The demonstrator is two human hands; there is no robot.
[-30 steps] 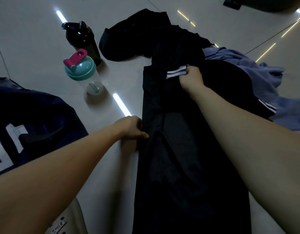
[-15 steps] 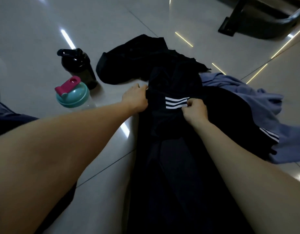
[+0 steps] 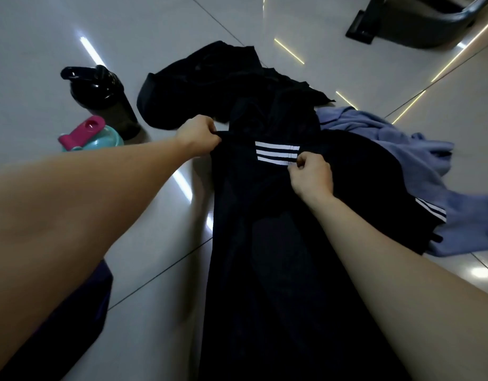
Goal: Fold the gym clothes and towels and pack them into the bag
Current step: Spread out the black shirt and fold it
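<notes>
A black bottle [image 3: 100, 94] and a teal bottle with a pink lid [image 3: 97, 134] stand on the floor [image 3: 154, 37] at the left. The left hand [image 3: 197, 138] pinches the top edge of the black pants [image 3: 259, 243], which lie stretched out on the floor in the middle, and the right hand [image 3: 311, 174] pinches them just beside three white stripes [image 3: 275, 152]. A blue cloth [image 3: 402, 149] lies crumpled at the right

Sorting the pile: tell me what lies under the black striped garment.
A blue cloth sticks out from under the black striped garment at its right edge. Whatever else lies beneath is covered.
</notes>
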